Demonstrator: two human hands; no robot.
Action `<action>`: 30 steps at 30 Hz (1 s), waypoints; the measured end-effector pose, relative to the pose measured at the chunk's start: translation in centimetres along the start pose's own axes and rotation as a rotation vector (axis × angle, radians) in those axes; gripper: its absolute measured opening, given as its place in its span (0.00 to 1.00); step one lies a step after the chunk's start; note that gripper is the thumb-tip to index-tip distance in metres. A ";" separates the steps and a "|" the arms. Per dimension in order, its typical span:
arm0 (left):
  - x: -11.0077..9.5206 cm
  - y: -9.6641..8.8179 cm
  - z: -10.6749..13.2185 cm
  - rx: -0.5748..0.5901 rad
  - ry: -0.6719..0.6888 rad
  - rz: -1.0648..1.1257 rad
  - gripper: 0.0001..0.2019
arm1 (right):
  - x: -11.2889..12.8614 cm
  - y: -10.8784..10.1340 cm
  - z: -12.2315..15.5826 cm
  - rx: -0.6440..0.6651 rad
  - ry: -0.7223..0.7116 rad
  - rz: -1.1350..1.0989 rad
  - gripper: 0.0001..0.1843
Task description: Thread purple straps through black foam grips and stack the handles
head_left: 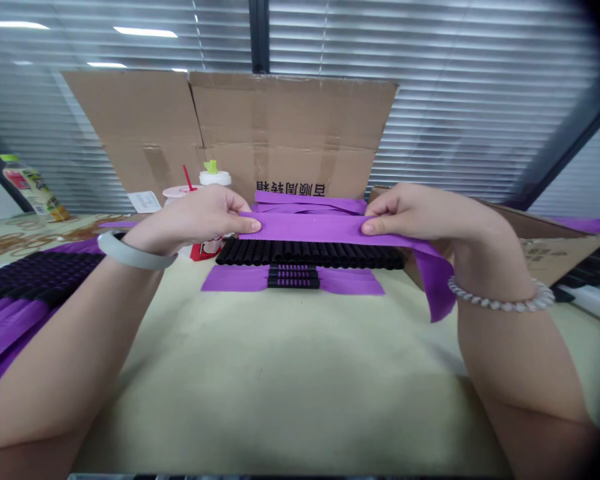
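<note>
A purple fabric strip (305,228) is stretched level between my two hands, above the table. My left hand (203,215) pinches its left end between thumb and fingers. Farther along, my right hand (410,212) pinches it too, and the strip's loose right end hangs down below that wrist. Behind and below the strip lies a row of black tubes (310,253). In front of the row, a purple strip with black slotted pieces (294,277) at its middle lies flat on the table (290,373). More purple strips (310,203) are stacked behind.
A large cardboard box (290,127) stands at the back, a smaller carton (545,260) at right. Purple strips with black pieces (40,273) lie at left. A drink bottle (33,188), rubber bands (55,237), a cup with a red straw (180,191) and a white-lidded bottle (215,177) stand behind.
</note>
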State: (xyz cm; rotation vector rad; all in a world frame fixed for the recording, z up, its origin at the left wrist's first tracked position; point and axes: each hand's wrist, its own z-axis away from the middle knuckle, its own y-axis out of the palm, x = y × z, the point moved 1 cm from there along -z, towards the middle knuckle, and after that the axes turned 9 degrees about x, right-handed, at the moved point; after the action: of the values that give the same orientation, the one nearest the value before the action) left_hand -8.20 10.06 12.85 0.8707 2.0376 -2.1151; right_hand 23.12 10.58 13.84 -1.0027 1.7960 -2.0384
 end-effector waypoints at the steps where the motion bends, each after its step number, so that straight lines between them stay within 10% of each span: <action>1: -0.1 -0.2 0.2 -0.027 0.011 0.021 0.14 | 0.1 0.0 0.1 0.020 -0.013 0.010 0.22; 9: -2.0 0.0 1.8 -0.202 0.190 0.186 0.12 | 2.0 1.4 -1.0 0.236 -0.115 -0.008 0.17; 19: -5.2 1.3 3.8 -0.235 0.333 -0.097 0.13 | 5.7 5.4 -3.1 0.072 -0.289 -0.330 0.32; 25: -5.9 1.7 4.3 -0.235 0.350 -0.161 0.13 | 6.8 6.4 -3.4 -0.056 -0.467 -0.406 0.11; 30: -5.8 1.8 4.3 -0.272 0.299 -0.157 0.13 | 7.5 7.4 -4.0 -0.128 -0.320 -0.518 0.20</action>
State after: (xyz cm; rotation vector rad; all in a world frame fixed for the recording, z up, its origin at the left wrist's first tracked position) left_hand -4.06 3.95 13.65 1.0660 2.5440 -1.7997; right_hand 13.25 7.66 9.25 -1.8737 1.6289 -1.8796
